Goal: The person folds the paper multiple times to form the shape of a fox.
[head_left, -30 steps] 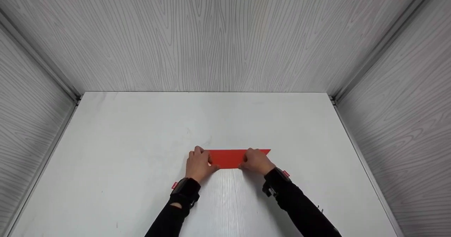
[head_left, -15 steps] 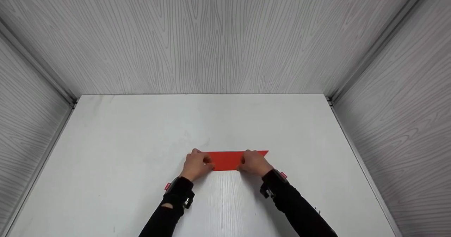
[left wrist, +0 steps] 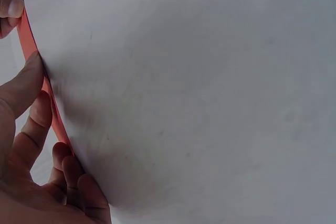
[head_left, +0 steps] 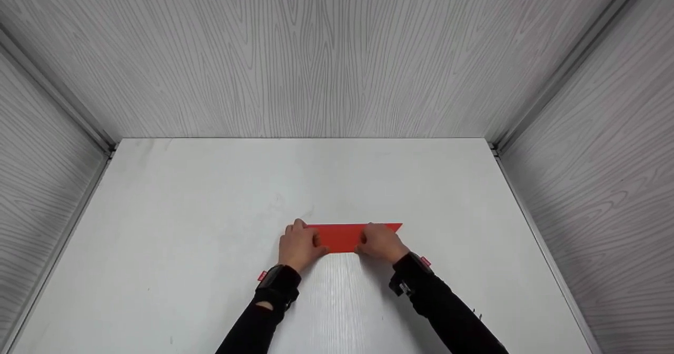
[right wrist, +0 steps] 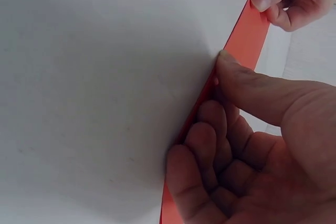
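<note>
Red paper (head_left: 342,239), pinched in the fingers (right wrist: 201,141) of left hand (head_left: 298,245) and right hand (head_left: 385,242), could wrinkle if either pushes unevenly.

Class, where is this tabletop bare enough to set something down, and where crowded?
Bare tabletop lies beyond the red strip to the back wall, and from the left hand to the left wall and right hand to the right wall. A smaller patch separates the sleeves. Crowded: the strip, held by both hands.

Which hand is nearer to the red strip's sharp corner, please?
Right. The right hand holds the red strip just left of that corner; the left hand holds it farther left.
</note>
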`<move>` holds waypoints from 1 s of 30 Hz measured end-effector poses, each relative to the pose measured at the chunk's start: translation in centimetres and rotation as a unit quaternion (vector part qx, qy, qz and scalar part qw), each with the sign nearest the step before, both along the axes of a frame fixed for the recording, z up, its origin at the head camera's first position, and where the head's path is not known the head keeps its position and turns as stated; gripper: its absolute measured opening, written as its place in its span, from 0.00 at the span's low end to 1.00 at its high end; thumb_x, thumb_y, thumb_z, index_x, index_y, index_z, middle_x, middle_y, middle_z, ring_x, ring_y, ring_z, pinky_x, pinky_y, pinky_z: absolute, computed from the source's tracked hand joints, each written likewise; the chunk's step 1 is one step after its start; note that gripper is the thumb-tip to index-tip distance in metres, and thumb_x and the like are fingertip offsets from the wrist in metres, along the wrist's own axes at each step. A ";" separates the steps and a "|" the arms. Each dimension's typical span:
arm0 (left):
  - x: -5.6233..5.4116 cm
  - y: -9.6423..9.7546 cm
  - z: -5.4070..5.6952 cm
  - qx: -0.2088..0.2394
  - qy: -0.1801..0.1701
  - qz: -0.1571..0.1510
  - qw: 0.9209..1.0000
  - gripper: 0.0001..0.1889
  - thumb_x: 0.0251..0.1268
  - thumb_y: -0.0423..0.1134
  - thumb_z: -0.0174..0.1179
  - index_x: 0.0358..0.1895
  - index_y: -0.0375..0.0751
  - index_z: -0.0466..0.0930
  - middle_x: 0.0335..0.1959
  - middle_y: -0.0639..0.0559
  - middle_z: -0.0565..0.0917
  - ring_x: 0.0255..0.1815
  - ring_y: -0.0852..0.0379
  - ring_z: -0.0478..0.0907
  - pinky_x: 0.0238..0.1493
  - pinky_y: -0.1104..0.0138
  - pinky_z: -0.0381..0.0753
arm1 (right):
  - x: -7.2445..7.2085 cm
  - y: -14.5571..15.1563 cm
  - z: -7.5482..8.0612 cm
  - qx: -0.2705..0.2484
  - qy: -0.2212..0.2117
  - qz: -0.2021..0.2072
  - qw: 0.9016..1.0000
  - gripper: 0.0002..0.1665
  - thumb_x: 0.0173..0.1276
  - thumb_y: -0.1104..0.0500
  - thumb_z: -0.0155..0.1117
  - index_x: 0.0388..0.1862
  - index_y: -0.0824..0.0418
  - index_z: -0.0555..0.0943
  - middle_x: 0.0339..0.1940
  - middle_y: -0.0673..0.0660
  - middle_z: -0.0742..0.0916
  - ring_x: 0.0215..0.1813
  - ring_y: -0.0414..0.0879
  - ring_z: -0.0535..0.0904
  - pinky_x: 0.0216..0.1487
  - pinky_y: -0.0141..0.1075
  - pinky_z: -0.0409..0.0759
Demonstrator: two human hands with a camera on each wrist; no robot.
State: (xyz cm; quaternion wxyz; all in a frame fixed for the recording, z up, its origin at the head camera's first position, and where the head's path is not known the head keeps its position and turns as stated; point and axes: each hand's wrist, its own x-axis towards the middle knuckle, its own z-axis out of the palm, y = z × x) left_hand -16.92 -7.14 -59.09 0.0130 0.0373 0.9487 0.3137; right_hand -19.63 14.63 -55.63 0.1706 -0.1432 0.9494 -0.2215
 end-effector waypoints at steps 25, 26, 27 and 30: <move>0.0 -0.2 0.3 -0.018 -0.010 -0.009 1.000 0.18 0.56 0.41 0.78 0.21 0.48 0.74 0.38 0.48 0.69 0.44 0.46 0.68 0.44 0.53 0.70 | 0.2 -2.7 -0.2 -0.032 -0.024 -0.005 0.999 0.20 0.65 0.57 0.76 0.20 0.56 0.74 0.18 0.47 0.69 0.23 0.41 0.64 0.27 0.34 0.62; 0.0 -0.2 0.3 -0.018 -0.012 -0.009 1.000 0.18 0.56 0.41 0.78 0.21 0.48 0.74 0.38 0.48 0.69 0.44 0.46 0.68 0.44 0.53 0.70 | 0.1 -2.6 -0.2 -0.032 -0.022 0.001 0.999 0.21 0.65 0.58 0.76 0.18 0.56 0.73 0.17 0.47 0.68 0.22 0.41 0.63 0.26 0.34 0.61; 0.0 -0.2 0.2 -0.018 -0.013 -0.010 1.000 0.18 0.56 0.41 0.78 0.21 0.48 0.74 0.38 0.48 0.69 0.44 0.46 0.68 0.44 0.53 0.70 | 0.1 -2.6 -0.1 -0.030 -0.021 0.005 0.999 0.22 0.65 0.59 0.76 0.17 0.56 0.73 0.17 0.47 0.68 0.22 0.40 0.63 0.25 0.34 0.60; -0.1 -0.2 0.2 -0.021 -0.013 -0.014 1.000 0.19 0.56 0.42 0.79 0.21 0.47 0.74 0.37 0.48 0.68 0.44 0.46 0.68 0.44 0.53 0.70 | -0.1 -2.3 -0.1 -0.025 -0.024 0.011 0.999 0.21 0.65 0.59 0.75 0.19 0.57 0.74 0.17 0.47 0.69 0.22 0.41 0.64 0.26 0.34 0.61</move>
